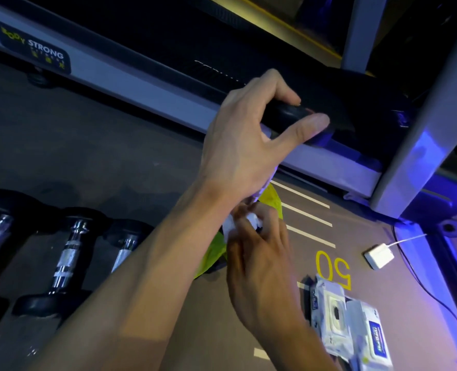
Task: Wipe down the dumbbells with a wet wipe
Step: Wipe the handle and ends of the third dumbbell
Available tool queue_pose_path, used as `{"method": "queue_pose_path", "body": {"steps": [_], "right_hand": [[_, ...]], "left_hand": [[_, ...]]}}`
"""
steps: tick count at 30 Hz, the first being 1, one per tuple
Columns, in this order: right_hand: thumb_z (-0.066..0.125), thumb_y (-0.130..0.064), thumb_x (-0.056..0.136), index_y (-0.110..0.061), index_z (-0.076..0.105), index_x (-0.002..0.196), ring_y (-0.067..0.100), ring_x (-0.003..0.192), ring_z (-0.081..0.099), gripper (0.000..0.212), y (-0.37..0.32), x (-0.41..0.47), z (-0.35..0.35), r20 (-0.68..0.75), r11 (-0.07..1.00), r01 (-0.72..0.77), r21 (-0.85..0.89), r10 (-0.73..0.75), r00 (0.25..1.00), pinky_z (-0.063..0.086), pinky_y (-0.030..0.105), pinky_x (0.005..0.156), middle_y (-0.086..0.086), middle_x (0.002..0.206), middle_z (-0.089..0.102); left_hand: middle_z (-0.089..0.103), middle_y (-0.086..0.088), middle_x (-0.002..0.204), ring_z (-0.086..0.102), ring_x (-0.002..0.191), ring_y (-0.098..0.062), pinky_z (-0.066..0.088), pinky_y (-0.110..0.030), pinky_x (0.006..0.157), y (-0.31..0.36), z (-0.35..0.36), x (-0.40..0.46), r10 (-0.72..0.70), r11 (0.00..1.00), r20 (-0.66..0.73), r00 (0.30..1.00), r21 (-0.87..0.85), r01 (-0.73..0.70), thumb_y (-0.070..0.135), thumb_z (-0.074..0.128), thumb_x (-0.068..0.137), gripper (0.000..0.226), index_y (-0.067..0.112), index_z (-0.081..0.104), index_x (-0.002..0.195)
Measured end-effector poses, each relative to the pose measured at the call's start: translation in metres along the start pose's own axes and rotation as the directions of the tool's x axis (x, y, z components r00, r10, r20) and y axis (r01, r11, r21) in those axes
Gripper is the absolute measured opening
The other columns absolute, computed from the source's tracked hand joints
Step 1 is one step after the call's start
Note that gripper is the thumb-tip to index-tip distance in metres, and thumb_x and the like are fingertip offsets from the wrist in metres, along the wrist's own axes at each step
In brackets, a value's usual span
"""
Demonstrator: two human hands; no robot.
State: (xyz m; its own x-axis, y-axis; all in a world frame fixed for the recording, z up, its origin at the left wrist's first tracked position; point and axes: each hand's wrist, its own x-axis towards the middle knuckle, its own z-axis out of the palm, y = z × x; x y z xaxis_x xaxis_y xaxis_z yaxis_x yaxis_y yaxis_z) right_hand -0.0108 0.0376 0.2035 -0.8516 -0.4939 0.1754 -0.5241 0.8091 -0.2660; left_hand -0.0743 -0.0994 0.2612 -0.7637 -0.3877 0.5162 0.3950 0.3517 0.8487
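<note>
The black dumbbell with a shiny chrome handle [297,113] is held up in the air, in front of the grey side rail of the treadmill [141,84]. Only its upper round head shows well; it looks like matte black rubber, smooth, with a rounded edge. The left hand [248,140] grips this head from above, the thumb on one side and the fingers curled over the other side. A short piece of the chrome handle comes out under the palm and goes down to the right hand [259,253]. The right hand pinches a crumpled white wet wipe [228,226] against the lower part of the dumbbell (the lower head is mostly hidden, I see only a small dark part between the fingers).

On the grey-brown rubber floor [101,162], at the left, three more black dumbbells with ribbed chrome handles [66,258] lie side by side. Under the hands is a yellow-green plastic bag [212,257], thin and wrinkled. At the lower right lie two soft white packs of wet wipes [350,328], one partly over the other, near the yellow painted number 50 [333,269]. A small white square charger with a cable [378,255] lies further right, well apart from the packs.
</note>
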Motion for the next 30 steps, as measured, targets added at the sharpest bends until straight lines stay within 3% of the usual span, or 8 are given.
{"method": "queue_pose_path", "body": {"steps": [3,5,11,15,18,21,27,30], "right_hand": [[0.024,-0.030,0.089,-0.020,0.054,0.140,0.033,0.137,0.037,0.060,-0.022,0.016,0.005,0.177,0.933,0.109,-0.343,-0.050,0.983,0.027,0.043,0.118,0.004,0.144,0.045],[0.028,-0.026,0.086,-0.018,0.064,0.129,0.035,0.129,0.045,0.056,-0.032,0.025,0.011,0.142,0.935,0.095,-0.342,-0.049,0.989,0.030,0.047,0.118,0.007,0.132,0.057],[0.048,-0.006,0.093,-0.016,0.070,0.125,0.014,0.124,0.059,0.040,0.011,0.007,0.013,-0.168,0.953,0.167,0.254,-0.126,0.978,0.045,0.033,0.111,-0.004,0.131,0.066],[0.053,-0.016,0.106,-0.030,0.072,0.117,-0.013,0.108,0.063,0.026,0.026,0.008,-0.004,-0.235,0.914,0.024,0.405,0.079,0.969,0.045,0.006,0.090,-0.024,0.111,0.074],[0.055,-0.019,0.106,-0.023,0.068,0.099,-0.001,0.083,0.070,0.015,0.030,0.032,-0.020,-0.223,0.702,-0.108,0.704,0.364,0.904,0.051,0.018,0.078,-0.012,0.086,0.077],[0.052,-0.028,0.108,-0.018,0.063,0.099,0.011,0.079,0.067,0.018,0.024,0.048,-0.021,-0.020,0.416,-0.222,0.882,0.504,0.864,0.055,0.032,0.078,-0.004,0.081,0.071],[0.032,-0.056,0.103,-0.021,0.074,0.108,0.025,0.107,0.071,0.055,0.011,0.069,-0.009,0.126,0.485,-0.257,0.836,0.286,0.950,0.053,0.045,0.098,0.005,0.110,0.078],[0.013,-0.062,0.107,-0.008,0.077,0.092,0.034,0.088,0.072,0.085,0.011,0.096,-0.016,0.342,0.309,-0.402,0.862,0.230,0.911,0.055,0.044,0.085,0.019,0.095,0.077]], "left_hand": [[0.071,0.008,0.112,0.067,0.110,-0.015,0.056,-0.047,0.092,-0.002,-0.006,-0.002,0.015,0.999,-0.001,1.000,-0.041,-0.015,0.057,0.074,0.089,0.043,0.018,0.066,0.107],[0.071,0.008,0.114,0.067,0.112,-0.015,0.056,-0.048,0.095,-0.001,-0.007,-0.004,0.026,0.998,0.031,0.999,-0.060,-0.025,0.057,0.072,0.087,0.045,0.018,0.066,0.107],[0.073,0.014,0.109,0.067,0.110,-0.008,0.055,-0.045,0.096,-0.008,-0.015,0.005,-0.018,0.998,-0.019,1.000,-0.068,0.017,0.054,0.075,0.090,0.038,0.020,0.067,0.105],[0.074,0.015,0.106,0.068,0.104,-0.006,0.056,-0.040,0.095,-0.013,-0.020,0.009,-0.070,0.992,-0.030,0.997,-0.105,0.067,0.052,0.077,0.090,0.039,0.019,0.066,0.106],[0.074,0.014,0.106,0.068,0.101,-0.003,0.055,-0.031,0.092,-0.013,-0.020,0.010,-0.070,0.991,-0.019,0.997,-0.112,0.068,0.050,0.078,0.090,0.038,0.019,0.066,0.106],[0.074,0.013,0.106,0.067,0.101,-0.003,0.056,-0.032,0.093,-0.012,-0.019,0.011,-0.061,0.992,-0.012,0.998,-0.108,0.059,0.050,0.078,0.090,0.039,0.017,0.066,0.107],[0.074,0.010,0.107,0.068,0.104,-0.007,0.058,-0.038,0.092,-0.017,-0.021,0.017,-0.079,0.987,0.012,0.997,-0.141,0.080,0.048,0.076,0.092,0.037,0.016,0.066,0.108],[0.075,-0.001,0.111,0.070,0.107,-0.015,0.056,-0.042,0.098,-0.019,-0.025,0.017,-0.076,0.982,0.019,0.997,-0.172,0.078,0.049,0.075,0.090,0.043,0.012,0.067,0.110]]}}
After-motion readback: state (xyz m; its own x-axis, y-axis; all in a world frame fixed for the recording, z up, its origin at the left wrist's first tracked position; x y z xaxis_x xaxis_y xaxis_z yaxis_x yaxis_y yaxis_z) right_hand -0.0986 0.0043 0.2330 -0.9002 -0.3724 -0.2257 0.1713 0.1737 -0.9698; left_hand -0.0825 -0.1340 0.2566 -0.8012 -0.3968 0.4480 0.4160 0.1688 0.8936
